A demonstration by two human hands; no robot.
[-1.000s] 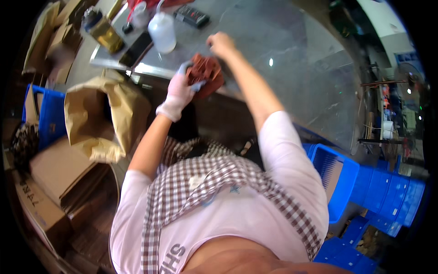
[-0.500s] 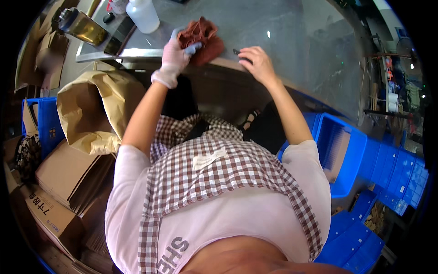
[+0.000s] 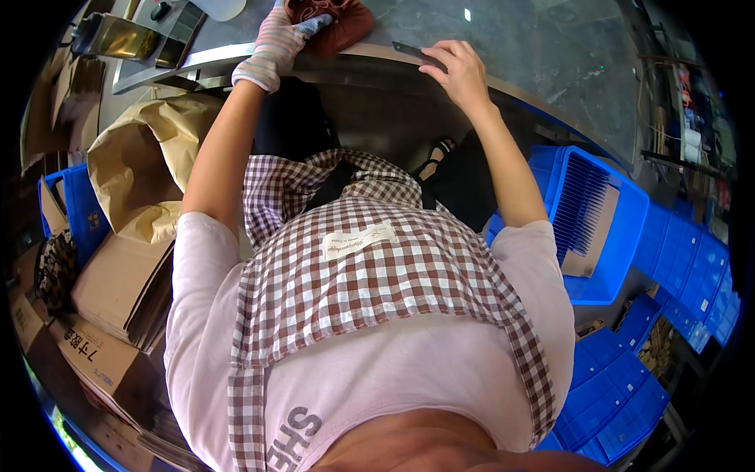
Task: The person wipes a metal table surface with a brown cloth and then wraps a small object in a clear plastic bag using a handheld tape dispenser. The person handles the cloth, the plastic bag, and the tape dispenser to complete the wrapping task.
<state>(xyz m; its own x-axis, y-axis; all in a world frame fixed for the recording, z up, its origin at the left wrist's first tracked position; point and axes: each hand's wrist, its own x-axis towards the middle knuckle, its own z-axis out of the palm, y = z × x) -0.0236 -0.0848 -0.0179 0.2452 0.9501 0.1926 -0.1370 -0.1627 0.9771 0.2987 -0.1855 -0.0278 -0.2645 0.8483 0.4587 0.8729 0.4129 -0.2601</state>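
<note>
Your left hand (image 3: 275,46), in a striped glove, is up at eleven o'clock, its grip closed on a reddish-brown leather piece (image 3: 334,17) that lies on the grey surface (image 3: 550,55) right at its near edge, at twelve o'clock. Your bare right hand (image 3: 456,71) sits just past twelve, toward one o'clock, fingers curled over the edge of the surface and pinching a thin dark strip (image 3: 413,51); what kind of tool or piece it is, you can't tell from here. The two hands are near each other, with the leather between them and slightly to the left. At ten o'clock a shiny metal tray (image 3: 149,59) rests on the surface just left of your gloved wrist, with a brass-coloured tin (image 3: 114,35) beside it. A crumpled brown paper bag (image 3: 145,169) stands at nine o'clock, below the surface, close by your left forearm. Flat cardboard boxes (image 3: 110,299) are stacked at eight o'clock. On your other side, at three o'clock, an open blue crate (image 3: 621,220) sits just beside your right elbow, and more blue crates (image 3: 629,385) pile up toward four o'clock. Your checked apron (image 3: 377,275) fills the middle.
</note>
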